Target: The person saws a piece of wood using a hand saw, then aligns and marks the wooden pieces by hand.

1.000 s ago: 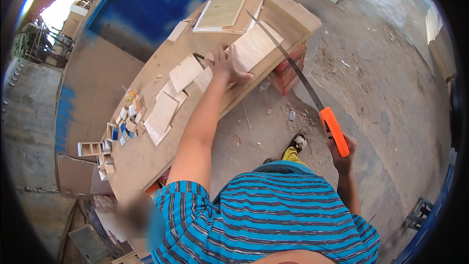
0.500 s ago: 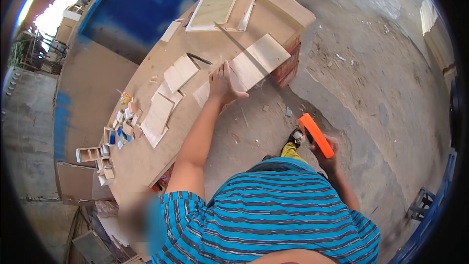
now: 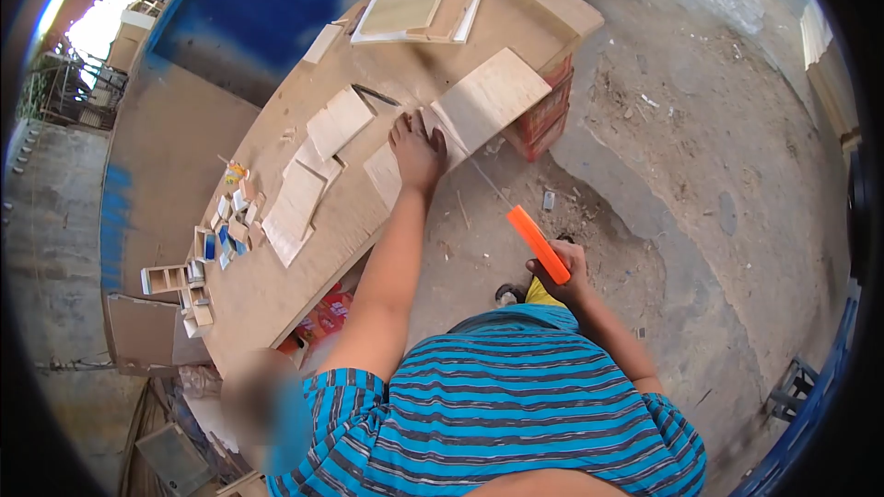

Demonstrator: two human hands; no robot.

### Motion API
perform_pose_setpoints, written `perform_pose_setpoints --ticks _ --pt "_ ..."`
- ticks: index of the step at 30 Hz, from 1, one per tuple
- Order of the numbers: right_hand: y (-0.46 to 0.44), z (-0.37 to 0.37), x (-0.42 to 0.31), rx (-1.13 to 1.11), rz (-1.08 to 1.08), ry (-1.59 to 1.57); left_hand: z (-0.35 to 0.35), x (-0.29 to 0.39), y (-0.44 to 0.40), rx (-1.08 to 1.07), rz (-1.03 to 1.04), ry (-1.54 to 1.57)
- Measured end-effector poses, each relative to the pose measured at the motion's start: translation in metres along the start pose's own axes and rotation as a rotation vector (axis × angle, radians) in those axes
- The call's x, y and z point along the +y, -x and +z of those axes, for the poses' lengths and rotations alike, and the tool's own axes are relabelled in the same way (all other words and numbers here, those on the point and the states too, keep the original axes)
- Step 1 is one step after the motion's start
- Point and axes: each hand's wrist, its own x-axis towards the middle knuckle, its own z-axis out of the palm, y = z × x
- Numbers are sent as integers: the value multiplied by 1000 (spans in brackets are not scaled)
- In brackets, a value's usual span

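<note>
Workbench (image 3: 345, 212); saw (image 3: 519, 218) diagonal, blade (image 3: 488, 180) boardward (right hand (image 3: 569, 274) round handle (image 3: 540, 246), left (image 3: 420, 155) flat on board (image 3: 495, 97))

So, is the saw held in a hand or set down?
In hand: the right hand grips the saw by its orange handle, and the blade extends toward the workbench.

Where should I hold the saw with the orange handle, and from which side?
Probably by the orange handle, coming from the side nearest the person's body, where the right hand grips it. The handle is broad and points back that way, while the thin blade points toward the table.
</note>
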Motion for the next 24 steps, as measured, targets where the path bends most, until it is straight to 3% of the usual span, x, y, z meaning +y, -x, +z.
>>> perform_pose_setpoints --ticks 12,18,24 --pt "5 7 -7 3 29 -23 6 -4 -1 30 61 -16" --pt "1 9 -13 -1 220 -104 10 3 -10 -24 -109 -35" --pt "7 21 -5 56 222 -60 10 16 -5 100 -130 -20"
